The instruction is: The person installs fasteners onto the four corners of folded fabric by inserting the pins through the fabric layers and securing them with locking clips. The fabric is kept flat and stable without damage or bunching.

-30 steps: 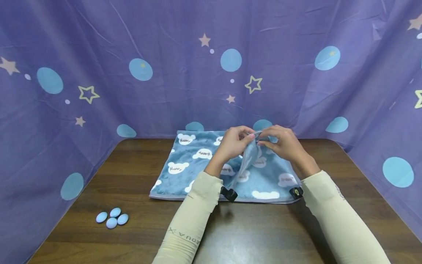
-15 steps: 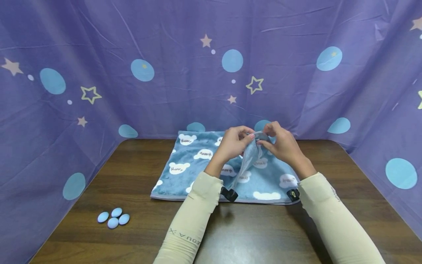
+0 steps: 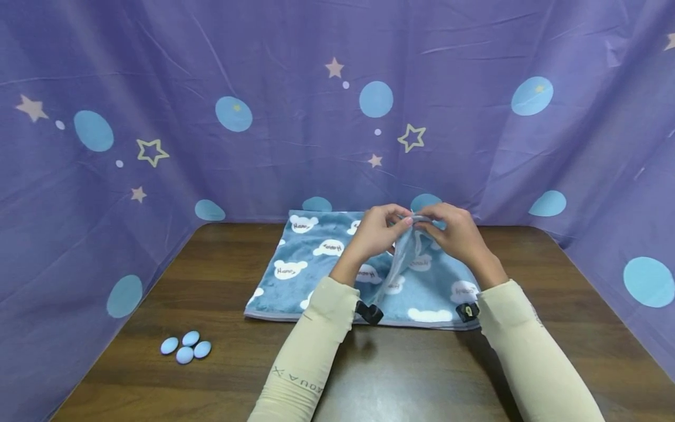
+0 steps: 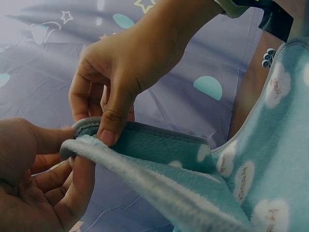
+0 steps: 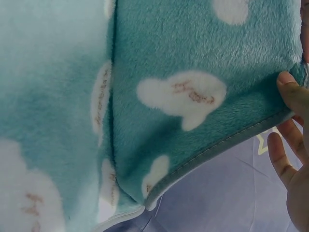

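My left hand (image 3: 377, 233) and right hand (image 3: 456, 233) are pinching up part of the blanket (image 3: 367, 274); the rest is lying flat, this bit seemingly unfinished.

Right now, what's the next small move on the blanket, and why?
Probably slide the right hand away from the left hand along the grey edge of the blanket: both pinch it close together, and the lifted part hangs in a fold below, so spreading might straighten it.
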Demonstrator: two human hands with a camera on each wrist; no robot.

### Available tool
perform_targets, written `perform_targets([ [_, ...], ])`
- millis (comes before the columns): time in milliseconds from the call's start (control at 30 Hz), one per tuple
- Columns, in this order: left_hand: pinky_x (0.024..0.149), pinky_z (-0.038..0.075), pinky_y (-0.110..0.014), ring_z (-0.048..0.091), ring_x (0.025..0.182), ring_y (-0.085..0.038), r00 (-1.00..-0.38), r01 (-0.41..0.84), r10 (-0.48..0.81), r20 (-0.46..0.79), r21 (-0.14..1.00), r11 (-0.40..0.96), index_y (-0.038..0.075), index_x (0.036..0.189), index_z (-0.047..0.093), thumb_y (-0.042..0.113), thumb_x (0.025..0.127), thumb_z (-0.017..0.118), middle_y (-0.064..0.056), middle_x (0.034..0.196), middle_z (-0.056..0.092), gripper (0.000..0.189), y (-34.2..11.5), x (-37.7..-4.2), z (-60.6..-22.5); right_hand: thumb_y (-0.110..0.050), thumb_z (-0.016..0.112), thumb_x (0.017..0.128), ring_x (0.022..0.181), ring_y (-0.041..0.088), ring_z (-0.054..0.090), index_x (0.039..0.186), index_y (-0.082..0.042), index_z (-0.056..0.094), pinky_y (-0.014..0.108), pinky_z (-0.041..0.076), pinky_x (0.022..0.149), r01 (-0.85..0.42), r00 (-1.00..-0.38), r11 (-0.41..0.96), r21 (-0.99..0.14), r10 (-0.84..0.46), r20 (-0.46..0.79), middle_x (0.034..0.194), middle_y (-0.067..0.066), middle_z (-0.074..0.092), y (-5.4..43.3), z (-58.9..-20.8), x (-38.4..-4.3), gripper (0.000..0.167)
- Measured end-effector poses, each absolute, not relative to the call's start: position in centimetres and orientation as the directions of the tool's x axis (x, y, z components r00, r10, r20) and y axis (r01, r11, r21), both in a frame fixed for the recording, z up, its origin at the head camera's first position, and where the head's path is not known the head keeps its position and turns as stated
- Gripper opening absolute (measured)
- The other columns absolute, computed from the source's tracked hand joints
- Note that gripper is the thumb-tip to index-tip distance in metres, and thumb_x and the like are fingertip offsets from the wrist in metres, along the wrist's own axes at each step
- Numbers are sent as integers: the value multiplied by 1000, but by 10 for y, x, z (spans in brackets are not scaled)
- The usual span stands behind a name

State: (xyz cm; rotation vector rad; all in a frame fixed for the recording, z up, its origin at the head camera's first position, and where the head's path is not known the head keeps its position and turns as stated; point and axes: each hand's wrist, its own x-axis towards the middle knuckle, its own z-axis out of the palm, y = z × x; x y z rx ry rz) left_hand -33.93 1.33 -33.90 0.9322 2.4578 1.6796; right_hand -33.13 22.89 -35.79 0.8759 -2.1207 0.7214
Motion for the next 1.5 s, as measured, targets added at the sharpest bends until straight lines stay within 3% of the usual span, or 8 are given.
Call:
perform_targets([
  [200, 53, 59, -39, 66, 67, -25, -820, 461, 477, 317, 859, 221, 11, 118, 71, 32, 107, 56, -6, 89, 67, 29, 8, -336, -340, 4, 84, 80, 86, 22, 69, 101, -4, 75, 39, 56, 74, -774, -464, 608, -177, -354, 812, 95, 9, 74, 229, -359, -330, 24],
  [400, 59, 60, -46, 68, 78, -39, -837, 425, 485, 253, 859, 286, 9, 120, 69, 31, 108, 54, -8, 93, 65, 29, -9, -333, -342, 6, 84, 79, 82, 22, 68, 100, -4, 74, 34, 54, 74, -781, -450, 602, -164, -361, 817, 94, 8, 74, 233, -359, -333, 25],
  [567, 57, 60, -40, 68, 73, -32, -832, 463, 501, 237, 794, 394, 9, 115, 69, 29, 108, 55, -7, 92, 65, 25, -33, -330, -345, 7, 84, 79, 81, 19, 65, 100, -5, 75, 30, 50, 72, -775, -451, 614, -149, -372, 811, 94, 6, 73, 242, -358, -335, 26],
  [733, 61, 55, -30, 63, 65, -16, -812, 554, 521, 261, 625, 550, 9, 110, 72, 25, 106, 58, -2, 90, 69, 21, -70, -324, -346, 10, 84, 77, 77, 19, 63, 99, -5, 75, 31, 48, 70, -779, -436, 613, -129, -383, 814, 91, 7, 73, 248, -360, -336, 29],
  [900, 71, 52, -32, 61, 73, -9, -795, 602, 560, 232, 407, 687, 9, 108, 74, 23, 104, 61, 1, 90, 71, 20, -114, -314, -355, 11, 84, 77, 78, 19, 62, 99, -4, 74, 33, 49, 70, -792, -433, 597, -127, -402, 807, 90, 7, 72, 246, -360, -338, 28],
  [1133, 58, 48, -32, 56, 67, -8, -833, 552, 547, 86, 210, 807, 18, 103, 71, 27, 101, 66, 8, 85, 65, 11, -174, -287, -371, 8, 83, 79, 86, 22, 67, 99, -6, 75, 31, 50, 75, -775, -460, 617, -138, -401, 792, 93, 5, 73, 242, -360, -334, 26],
  [1500, 58, 44, -26, 49, 65, -4, -833, 544, 550, 62, 278, 792, 19, 93, 63, 21, 98, 71, 12, 77, 56, 10, -282, -257, -388, 8, 84, 79, 89, 21, 68, 99, -5, 74, 33, 52, 79, -789, -445, 603, -118, -429, 786, 95, 5, 73, 238, -357, -331, 26],
])
